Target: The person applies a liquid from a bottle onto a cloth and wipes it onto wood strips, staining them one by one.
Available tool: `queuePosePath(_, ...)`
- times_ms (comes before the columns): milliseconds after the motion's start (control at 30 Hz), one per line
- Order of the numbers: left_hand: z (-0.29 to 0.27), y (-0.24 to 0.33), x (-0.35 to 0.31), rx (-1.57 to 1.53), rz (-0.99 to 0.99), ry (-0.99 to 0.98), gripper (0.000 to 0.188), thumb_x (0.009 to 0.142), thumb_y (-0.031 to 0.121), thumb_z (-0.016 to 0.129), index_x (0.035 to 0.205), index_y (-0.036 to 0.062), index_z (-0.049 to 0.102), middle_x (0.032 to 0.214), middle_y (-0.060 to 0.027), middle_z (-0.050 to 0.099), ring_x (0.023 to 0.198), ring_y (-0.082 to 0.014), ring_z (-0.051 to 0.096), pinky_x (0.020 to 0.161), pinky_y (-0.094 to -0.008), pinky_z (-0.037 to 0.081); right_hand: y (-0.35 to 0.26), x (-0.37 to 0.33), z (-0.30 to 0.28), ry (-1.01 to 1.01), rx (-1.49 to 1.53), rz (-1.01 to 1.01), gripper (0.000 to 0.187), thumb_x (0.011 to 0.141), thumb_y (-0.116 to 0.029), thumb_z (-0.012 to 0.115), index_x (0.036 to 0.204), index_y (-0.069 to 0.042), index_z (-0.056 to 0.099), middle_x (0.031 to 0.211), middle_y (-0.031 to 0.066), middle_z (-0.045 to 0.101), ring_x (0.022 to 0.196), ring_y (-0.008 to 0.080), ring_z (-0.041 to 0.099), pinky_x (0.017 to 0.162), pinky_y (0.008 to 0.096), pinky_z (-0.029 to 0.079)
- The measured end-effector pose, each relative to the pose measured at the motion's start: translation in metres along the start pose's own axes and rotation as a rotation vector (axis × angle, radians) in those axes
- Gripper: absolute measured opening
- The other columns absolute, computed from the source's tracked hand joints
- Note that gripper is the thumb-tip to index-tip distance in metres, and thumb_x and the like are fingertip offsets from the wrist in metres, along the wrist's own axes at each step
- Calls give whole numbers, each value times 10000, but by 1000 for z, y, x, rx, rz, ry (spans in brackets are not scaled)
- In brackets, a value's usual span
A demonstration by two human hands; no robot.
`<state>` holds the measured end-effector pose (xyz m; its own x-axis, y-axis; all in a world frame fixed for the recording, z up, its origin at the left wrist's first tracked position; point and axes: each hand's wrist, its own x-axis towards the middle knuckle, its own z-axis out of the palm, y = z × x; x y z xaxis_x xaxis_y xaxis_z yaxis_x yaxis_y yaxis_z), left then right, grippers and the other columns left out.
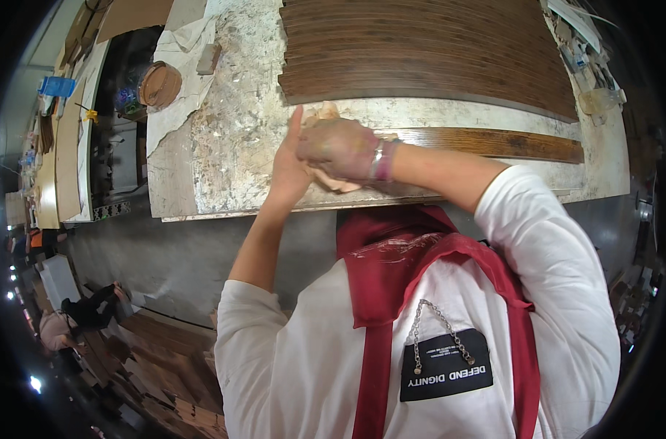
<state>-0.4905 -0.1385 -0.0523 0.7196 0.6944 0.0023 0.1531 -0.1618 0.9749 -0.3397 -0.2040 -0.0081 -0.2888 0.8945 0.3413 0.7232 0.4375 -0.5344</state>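
A pale crumpled cloth [326, 175] is held between both hands above the near edge of the stained tabletop [230, 132]. The right hand [340, 148] is closed over it, fingers curled around it; the left hand [289, 167] is pressed flat against it, fingers straight. A brown wooden plank [494, 143] is seen just beside them.
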Motion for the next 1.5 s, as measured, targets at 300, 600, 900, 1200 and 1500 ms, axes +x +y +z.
queuePosePath(300, -6, 16, -13, 542, 237, 10, 874, 700, 142, 822, 1446, 85, 369, 1158, -96, 620, 1090, -279, 570, 985, -383, 422, 33, -177, -136, 172, 522, 1160, 363, 893, -132, 604, 1232, -7, 558, 1160, 103, 615, 989, 201, 608, 879, 277, 503)
queuePosePath(600, 79, 66, 38, 378, 507, 76, 188, 974, 48, 474, 963, -10, 652, 899, -82, 644, 713, -132, 579, 698, -262, 481, 48, -353, -184, 1151, 1462, 446, 460, 963, -315, 437, 1315, -20, 459, 1195, 146, 595, 960, 258, 626, 741, 380, 558)
queuePosePath(900, 378, 219, 169, 225, 722, -554, 69, 927, 20, 576, 914, -13, 635, 935, -63, 627, 835, -147, 601, 743, -257, 481, 30, -513, -267, 1725, 1321, 470, 389, 1003, -361, 409, 1196, -44, 527, 1013, 129, 630, 817, 266, 628, 686, 403, 552)
queuePosePath(1200, 692, 250, 322, -53, 320, -677, 832, 859, 177, 725, 1501, 55, 211, 1425, -219, 408, 1192, -276, 509, 979, -375, 433, 32, -649, -277, 1982, 1275, 417, 373, 1002, -385, 429, 1144, -65, 557, 949, 93, 632, 781, 225, 619, 684, 358, 541)
queuePosePath(1500, 838, 215, 345, 122, 604, -537, 871, 762, 199, 803, 1448, 6, 303, 1428, -220, 395, 1290, -340, 429, 1070, -406, 348, 32, -656, -288, 2080, 1235, 494, 345, 999, -383, 451, 1125, -85, 572, 922, 64, 628, 788, 190, 615, 680, 335, 536)
